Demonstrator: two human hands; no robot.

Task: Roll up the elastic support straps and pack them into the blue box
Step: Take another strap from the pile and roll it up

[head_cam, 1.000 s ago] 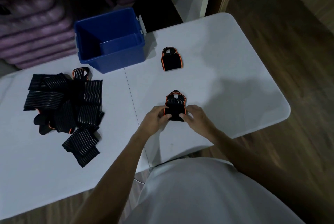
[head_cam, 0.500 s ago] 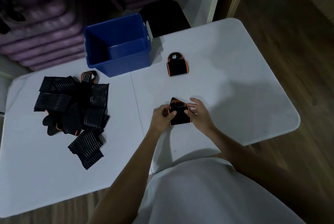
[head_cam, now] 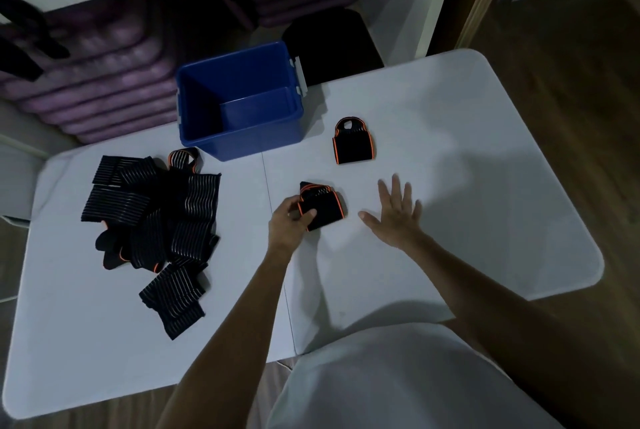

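Rolled strap point(head_cam: 322, 205) in left hand's point(head_cam: 290, 222) curled grip, right hand point(head_cam: 396, 217) flat, fingers spread, just beside.

Single view only: head-worn, wide-angle. Looks forward and steeply down over wearer's torso onto white table point(head_cam: 450, 137). Both forearms enter from bottom edge; left hand point(head_cam: 289, 220) and right hand point(head_cam: 398, 217) near frame centre, close to lens. Blue box point(head_cam: 242, 137) at table's far edge, upper centre. Shelving beyond, top of frame (straight edges bowed by lens). Floor visible right side.
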